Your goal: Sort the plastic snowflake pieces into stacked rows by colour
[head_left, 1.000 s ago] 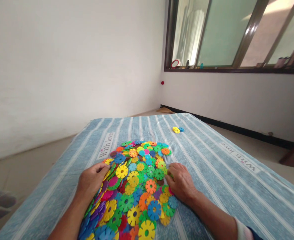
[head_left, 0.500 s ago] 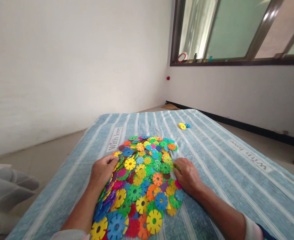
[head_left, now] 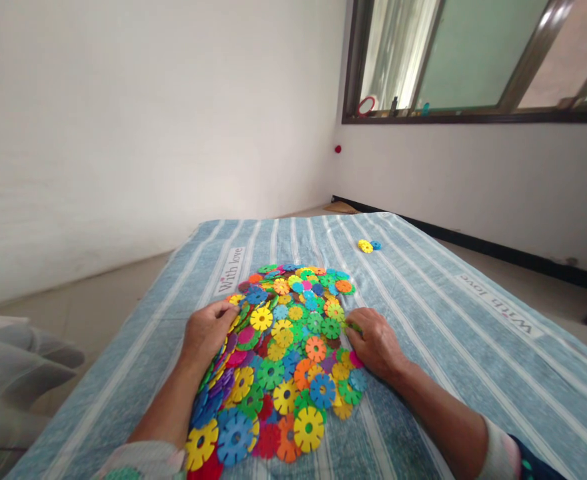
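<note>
A thick heap of colourful notched plastic discs (head_left: 283, 333), shaped like flowers with a hole in the centre, lies between my hands. At the heap's left edge, my left hand (head_left: 207, 333) has its thumb and fingers drawn together against the discs. Whatever sits between those fingertips is hidden. On the opposite edge, my right hand (head_left: 376, 340) is curled with its knuckles up, and a bit of a green disc (head_left: 356, 327) shows under its fingers. Yellow, blue, red and orange discs overlap at the near end of the heap.
A blue-and-white striped cloth (head_left: 438, 347) covers the table. Farther back on it lie a yellow disc (head_left: 365, 247) and a blue disc (head_left: 376, 245). Grey fabric (head_left: 23, 363) shows at lower left. White walls and a window (head_left: 473, 60) stand beyond.
The whole view has shifted a little, so the table's far edge sits slightly higher in the picture. Both hands stay at the heap's sides, with hardly any movement of the fingers.
</note>
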Motion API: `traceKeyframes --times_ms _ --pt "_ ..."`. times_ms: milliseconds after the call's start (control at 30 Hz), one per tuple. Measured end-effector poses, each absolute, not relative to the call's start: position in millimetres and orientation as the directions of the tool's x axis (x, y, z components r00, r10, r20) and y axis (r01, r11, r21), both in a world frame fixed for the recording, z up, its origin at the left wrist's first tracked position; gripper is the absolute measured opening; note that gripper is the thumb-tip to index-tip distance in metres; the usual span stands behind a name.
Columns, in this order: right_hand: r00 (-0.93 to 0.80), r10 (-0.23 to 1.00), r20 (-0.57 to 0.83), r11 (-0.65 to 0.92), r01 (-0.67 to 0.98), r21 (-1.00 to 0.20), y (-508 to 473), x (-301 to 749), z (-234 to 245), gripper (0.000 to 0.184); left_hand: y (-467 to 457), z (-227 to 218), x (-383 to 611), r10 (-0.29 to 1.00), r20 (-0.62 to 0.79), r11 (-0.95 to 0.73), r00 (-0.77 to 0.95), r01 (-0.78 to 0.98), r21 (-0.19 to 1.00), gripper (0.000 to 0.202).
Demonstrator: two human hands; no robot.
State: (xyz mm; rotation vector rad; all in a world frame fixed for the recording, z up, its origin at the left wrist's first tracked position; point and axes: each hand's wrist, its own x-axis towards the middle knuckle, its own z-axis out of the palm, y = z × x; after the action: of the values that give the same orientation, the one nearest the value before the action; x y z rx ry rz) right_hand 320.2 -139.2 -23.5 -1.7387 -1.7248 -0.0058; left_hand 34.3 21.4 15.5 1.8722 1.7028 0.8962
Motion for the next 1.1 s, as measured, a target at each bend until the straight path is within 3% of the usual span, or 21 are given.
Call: traceKeyframes --times_ms 533,733,900,1100 --pt "0.023 0.853 0.522 0.263 0.845 -0.466 -140 315 -25 0.013 19 20 36 0.983 0.184 -0.151 0.026 0.688 0.709 0.031" --pt "-0.112 0.760 0.640 0.489 0.748 -0.449 -149 300 -6 0.004 19 19 36 0.984 0.174 -0.148 0.033 0.693 0.705 0.033" --pt "-0.321 0.715 0.621 0.638 0.662 -0.393 -155 286 5 0.025 23 17 34 0.983 0.178 -0.158 0.047 0.710 0.686 0.033" --pt "-0.322 0.732 0.601 0.622 0.677 -0.394 -153 283 -1 0.026 25 18 33 0.988 0.151 -0.128 0.032 0.714 0.688 0.034"
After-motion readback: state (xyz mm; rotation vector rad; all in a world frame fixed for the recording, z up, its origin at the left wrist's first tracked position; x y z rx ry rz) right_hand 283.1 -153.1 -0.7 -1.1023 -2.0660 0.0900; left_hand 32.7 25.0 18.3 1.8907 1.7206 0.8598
